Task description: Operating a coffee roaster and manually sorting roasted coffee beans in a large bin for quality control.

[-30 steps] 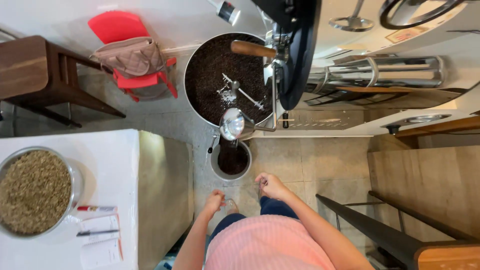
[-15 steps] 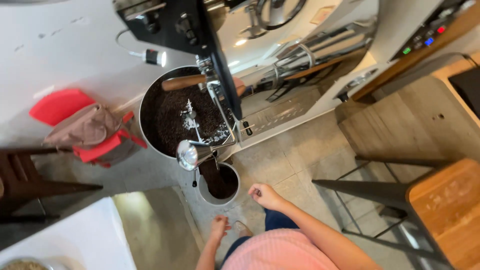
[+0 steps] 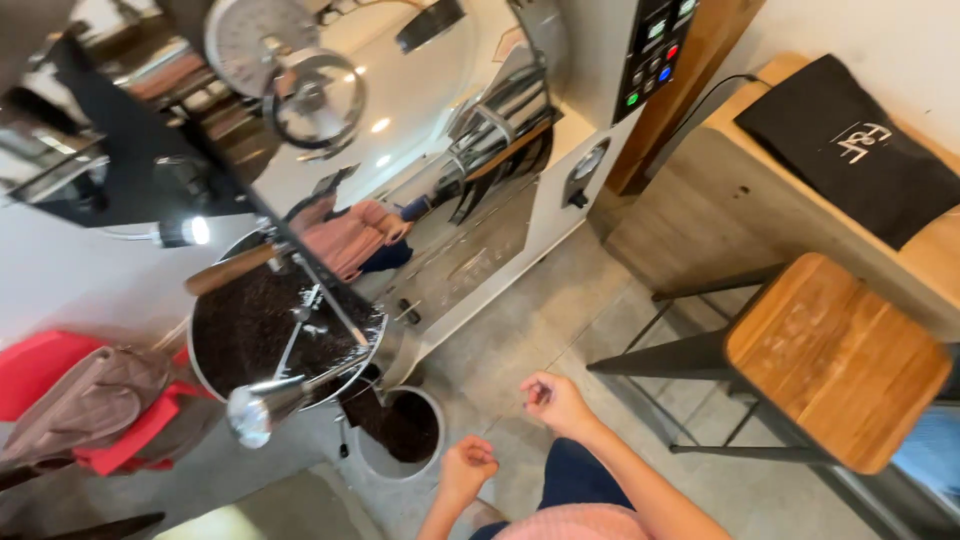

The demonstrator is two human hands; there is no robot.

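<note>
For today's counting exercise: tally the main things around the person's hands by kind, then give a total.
Hands: 2, left hand and right hand, both empty
Round cooling tray of dark beans: 1
Bucket on the floor: 1
Wooden stool: 1
Red chair: 1
Black bag: 1
Total: 7

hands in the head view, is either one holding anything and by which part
Nothing is held. The left hand is loosely curled and the right hand is half closed, both empty above the floor, near the white bucket of dark roasted beans.
</note>
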